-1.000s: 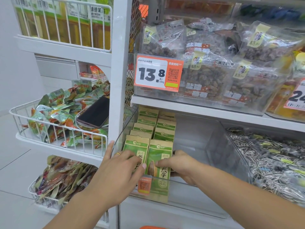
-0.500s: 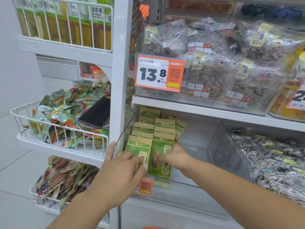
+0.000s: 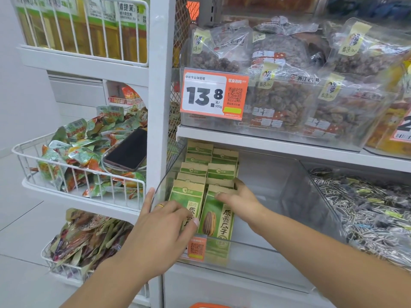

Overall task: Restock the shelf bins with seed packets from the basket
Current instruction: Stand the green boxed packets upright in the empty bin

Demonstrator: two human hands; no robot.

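Observation:
A clear shelf bin (image 3: 315,203) holds two rows of green seed packets (image 3: 220,170) standing upright along its left side. My left hand (image 3: 164,230) reaches over the bin's front edge and rests on the front-left packet (image 3: 188,194), thumb pressing its face, forefinger stretched along the bin's left wall. My right hand (image 3: 242,203) is inside the bin and pinches the top of the front-right packet (image 3: 219,221), thumb across its top edge and fingers behind it. The bin's right half holds no packets. An orange edge (image 3: 209,305) shows at the bottom of the frame.
A white upright post (image 3: 160,85) borders the bin on the left. Beyond it a wire basket (image 3: 24,158) holds snack packs and a phone (image 3: 126,150). Another wire basket (image 3: 51,261) sits lower. Bagged nuts (image 3: 289,96) fill the shelf above. A bin of loose seeds (image 3: 367,207) lies to the right.
The front-right packet was lifted and tilted in my right hand, and now stands upright at the front of its row. My right hand has shifted to its top edge. The left hand barely moved.

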